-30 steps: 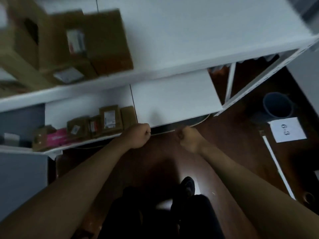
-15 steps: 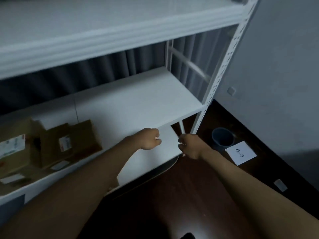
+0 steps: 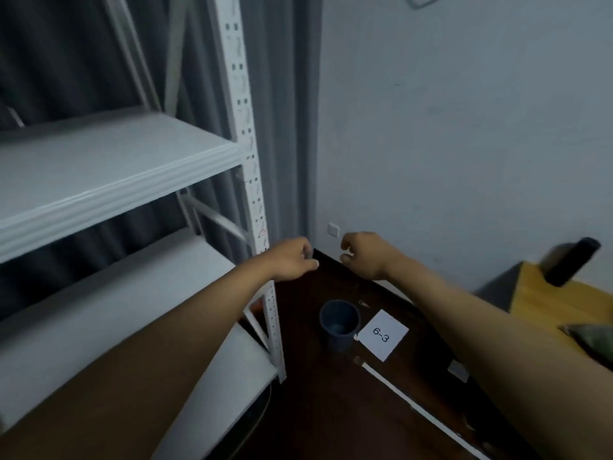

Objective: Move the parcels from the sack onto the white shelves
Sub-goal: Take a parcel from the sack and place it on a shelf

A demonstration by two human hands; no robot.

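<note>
The white shelves (image 3: 109, 180) fill the left side, and their boards in view are bare. No parcel shows in this view. My left hand (image 3: 292, 258) hovers in front of the shelf's white corner post (image 3: 247, 134), fingers curled in, holding nothing. My right hand (image 3: 365, 255) floats a short way to its right over the dark floor, fingers loosely bent and apart, also with nothing in it. A greenish fabric thing (image 3: 593, 338) at the right edge may be the sack; I cannot tell.
A dark blue bucket (image 3: 339, 322) stands on the dark floor by the post, next to a white paper marked 6-3 (image 3: 383, 335). A white strip (image 3: 408, 401) lies on the floor. A yellow surface (image 3: 544, 298) with a black object sits at right. Grey curtain and wall stand behind.
The view has swung up and to the right, away from the shelf with cardboard parcels toward the room's corner. Both hands stay held out together, and the right fist has loosened.
</note>
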